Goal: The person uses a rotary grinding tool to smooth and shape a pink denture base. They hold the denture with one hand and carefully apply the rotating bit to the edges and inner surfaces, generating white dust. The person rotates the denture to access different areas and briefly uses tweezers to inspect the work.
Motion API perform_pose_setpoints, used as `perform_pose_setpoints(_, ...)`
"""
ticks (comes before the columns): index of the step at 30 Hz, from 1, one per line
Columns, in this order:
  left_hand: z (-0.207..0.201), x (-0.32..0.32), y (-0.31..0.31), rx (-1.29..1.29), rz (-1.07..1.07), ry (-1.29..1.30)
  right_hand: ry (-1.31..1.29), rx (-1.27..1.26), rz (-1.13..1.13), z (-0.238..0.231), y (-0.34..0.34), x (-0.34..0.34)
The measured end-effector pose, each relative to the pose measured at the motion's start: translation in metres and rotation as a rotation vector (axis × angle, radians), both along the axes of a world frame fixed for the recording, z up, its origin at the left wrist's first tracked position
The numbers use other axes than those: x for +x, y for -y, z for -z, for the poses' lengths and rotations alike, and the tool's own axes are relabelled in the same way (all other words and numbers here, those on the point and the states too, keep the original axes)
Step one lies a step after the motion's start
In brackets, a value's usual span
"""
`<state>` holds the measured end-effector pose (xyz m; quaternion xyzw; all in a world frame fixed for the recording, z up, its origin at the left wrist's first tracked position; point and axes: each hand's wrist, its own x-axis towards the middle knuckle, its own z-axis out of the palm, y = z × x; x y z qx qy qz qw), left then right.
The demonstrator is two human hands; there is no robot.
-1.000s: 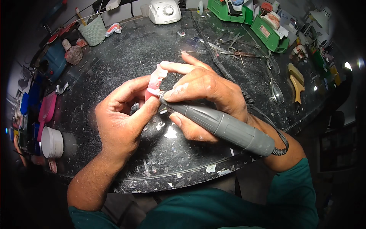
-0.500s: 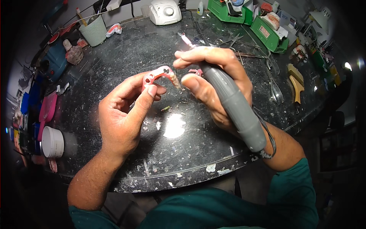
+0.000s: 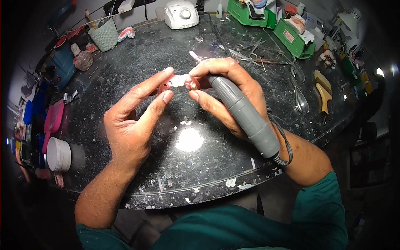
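A pink denture with open sockets is held up over the bench, between my two hands. My left hand has its left end between index finger and thumb. My right hand wraps a thick grey rotary handpiece, which slants across the palm with its cable trailing at the wrist. The same hand's index fingertip and thumb are at the denture's right end, where something pink and tooth-coloured shows. A slim pinkish tip sticks out beyond the right fingers; its far part is blurred.
Scissors and other metal tools lie at the right, near a yellow-handled brush. Green bins and a white control box stand at the back. To the left are a white tub, a pink dustpan and a woven cup.
My right hand has moved left to the denture, bringing the handpiece along. The denture has been turned, its tooth row no longer facing right. My left index finger has lifted and straightened.
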<state>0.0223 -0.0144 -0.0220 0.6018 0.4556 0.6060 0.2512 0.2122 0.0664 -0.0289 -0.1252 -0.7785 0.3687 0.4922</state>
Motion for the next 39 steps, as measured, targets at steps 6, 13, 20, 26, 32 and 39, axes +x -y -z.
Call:
perform_pose_setpoints(6, -0.006, 0.003, 0.001, -0.067, -0.055, 0.053, -0.07, -0.058, 0.059, 0.0, 0.0, -0.002)
perform_pose_setpoints(13, -0.001, -0.002, -0.005, -0.218, 0.08, 0.224, -0.116, -0.278, 0.029, -0.002, -0.001, -0.001)
perform_pose_setpoints(20, 0.001, -0.009, -0.009, -0.337, 0.066, 0.265, -0.125, -0.31, 0.041, -0.001, -0.009, -0.003)
perform_pose_setpoints(26, 0.003, -0.012, -0.012, -0.218, -0.03, 0.197, -0.068, -0.366, 0.268, -0.02, -0.047, 0.023)
perform_pose_setpoints(32, 0.003, -0.024, -0.022, -0.185, -0.041, 0.173, 0.537, -0.533, 0.443, -0.015, -0.065, 0.042)
perform_pose_setpoints(39, 0.006, -0.032, -0.023, -0.216, -0.002, 0.246, 1.118, -0.328, 0.694, -0.016, -0.069, 0.049)
